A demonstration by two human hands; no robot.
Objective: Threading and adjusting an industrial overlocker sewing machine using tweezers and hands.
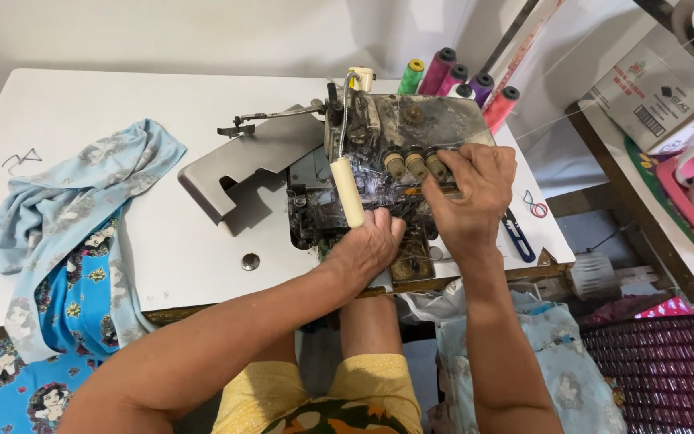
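A worn grey overlock sewing machine (379, 137) sits on a white table (122, 120). My left hand (367, 245) rests against the machine's lower front, beside a cream lever (347, 191), fingers curled into the open mechanism. My right hand (471, 197) reaches over the front right of the machine, fingertips pinching at the row of round tension knobs (415, 165). A fine thread runs from there up to the right. What the fingers hold is too small to make out.
Light blue printed fabric (74, 209) lies heaped at the table's left and hangs over its front edge. Coloured thread cones (451, 76) stand behind the machine. Blue snips (518, 235) lie at the right edge. A cluttered shelf (668, 128) stands further right.
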